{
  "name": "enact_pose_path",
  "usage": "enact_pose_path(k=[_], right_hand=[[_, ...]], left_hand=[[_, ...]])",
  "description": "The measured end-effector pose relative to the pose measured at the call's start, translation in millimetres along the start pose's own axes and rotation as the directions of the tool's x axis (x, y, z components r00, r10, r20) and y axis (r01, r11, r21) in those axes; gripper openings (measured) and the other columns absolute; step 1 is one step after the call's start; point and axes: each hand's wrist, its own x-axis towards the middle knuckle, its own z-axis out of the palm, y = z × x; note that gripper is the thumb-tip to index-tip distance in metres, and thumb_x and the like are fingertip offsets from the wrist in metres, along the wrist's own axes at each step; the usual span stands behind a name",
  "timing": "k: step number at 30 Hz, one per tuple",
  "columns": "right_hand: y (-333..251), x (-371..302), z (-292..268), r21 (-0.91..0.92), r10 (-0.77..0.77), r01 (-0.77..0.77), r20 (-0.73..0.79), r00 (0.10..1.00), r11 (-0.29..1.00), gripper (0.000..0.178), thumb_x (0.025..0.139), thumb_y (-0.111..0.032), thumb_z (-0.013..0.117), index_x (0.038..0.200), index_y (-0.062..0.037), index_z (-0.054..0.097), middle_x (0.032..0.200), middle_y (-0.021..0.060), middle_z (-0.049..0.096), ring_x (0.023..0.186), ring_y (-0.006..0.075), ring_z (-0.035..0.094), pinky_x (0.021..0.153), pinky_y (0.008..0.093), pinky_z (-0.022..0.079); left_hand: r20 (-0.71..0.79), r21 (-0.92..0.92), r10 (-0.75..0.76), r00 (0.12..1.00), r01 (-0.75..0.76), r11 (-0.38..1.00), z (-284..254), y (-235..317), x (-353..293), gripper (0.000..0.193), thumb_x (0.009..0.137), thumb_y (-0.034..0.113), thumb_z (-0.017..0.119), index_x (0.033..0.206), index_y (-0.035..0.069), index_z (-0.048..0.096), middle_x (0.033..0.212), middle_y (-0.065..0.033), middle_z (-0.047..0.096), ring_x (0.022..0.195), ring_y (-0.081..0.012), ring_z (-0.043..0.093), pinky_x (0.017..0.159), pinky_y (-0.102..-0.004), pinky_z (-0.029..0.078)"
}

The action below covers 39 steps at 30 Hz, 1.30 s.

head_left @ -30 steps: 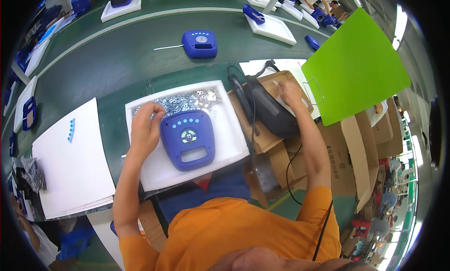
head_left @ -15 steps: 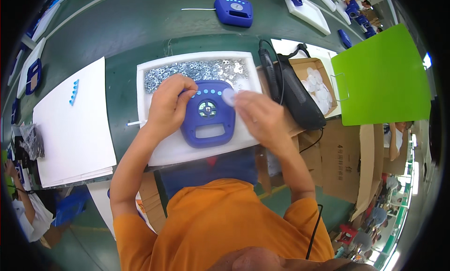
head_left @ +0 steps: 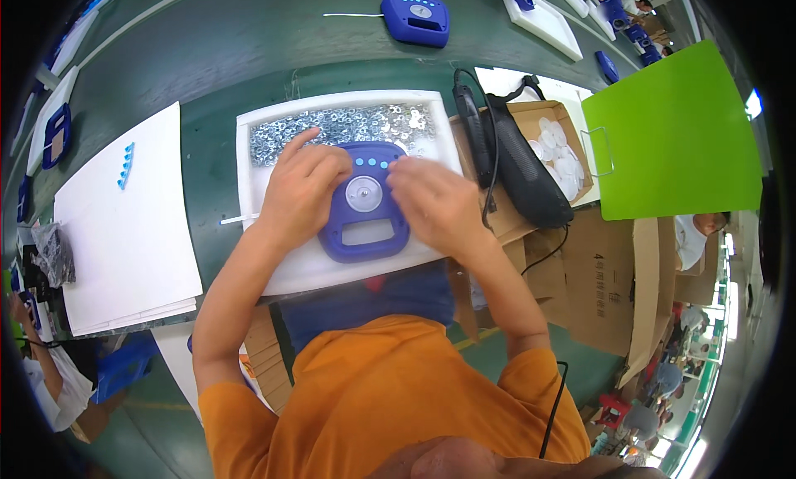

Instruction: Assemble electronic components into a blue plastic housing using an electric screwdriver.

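A blue plastic housing (head_left: 365,245) with a slot near its lower end and a row of light-blue dots lies on a white foam tray (head_left: 286,273). A clear round disc (head_left: 363,194) now covers the round recess in its middle. My left hand (head_left: 300,190) grips the housing's left edge with curled fingers, its index finger raised over the tray. Against the upper right edge is my right hand (head_left: 439,204), somewhat blurred, its fingertips near the dots; whether it holds anything is hidden. Small metal nuts (head_left: 332,124) fill the tray's far part.
Right of the tray lie a black mesh pouch (head_left: 531,164) with a cable and a cardboard box (head_left: 590,180) of clear discs (head_left: 564,160). A green panel (head_left: 676,139) stands beyond. White sheets (head_left: 124,230) lie left; another blue housing (head_left: 414,33) sits at the far side.
My right hand has moved left and put down the clear disc, which now lies over the housing's recess. My left index finger has lifted off the dots.
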Motion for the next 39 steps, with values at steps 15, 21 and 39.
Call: enact_pose_path(k=[15,21,39], right_hand=[[95,4,17,-0.378,0.222,-0.166,0.11,0.969,0.911,0.009,0.092,-0.013,0.086,0.095,-0.0064,0.08,0.103,0.0111,0.066,0.104,0.0325,0.067,0.088,0.0452,0.057],[97,1,14,-0.388,0.207,-0.147,0.118,0.971,0.91,0.007,0.091,-0.011,0.086,0.095,-0.0074,0.082,0.099,0.0101,0.069,0.101,0.0343,0.069,0.087,0.0457,0.06],[-9,14,19,0.018,0.056,-0.055,-0.069,0.996,0.998,0.012,0.087,-0.005,0.089,0.095,-0.0065,0.079,0.096,0.0059,0.069,0.088,0.0269,0.07,0.071,0.0397,0.059]], left_hand=[[-0.052,0.009,-0.013,0.999,0.014,1.0,1,-2,1,0.017,0.094,-0.003,0.078,0.104,0.008,0.071,0.105,-0.0048,0.079,0.104,-0.0264,0.077,0.124,-0.0545,0.052],[-0.039,-0.015,-0.001,0.999,0.0,1.0,1,-2,0,0.019,0.095,-0.007,0.077,0.107,0.006,0.072,0.107,-0.0083,0.081,0.105,-0.0301,0.078,0.125,-0.0577,0.051],[0.05,-0.063,0.049,0.998,-0.046,0.997,2,1,-2,0.02,0.092,-0.004,0.081,0.108,0.005,0.073,0.109,-0.0084,0.08,0.108,-0.0298,0.078,0.124,-0.0579,0.053]])
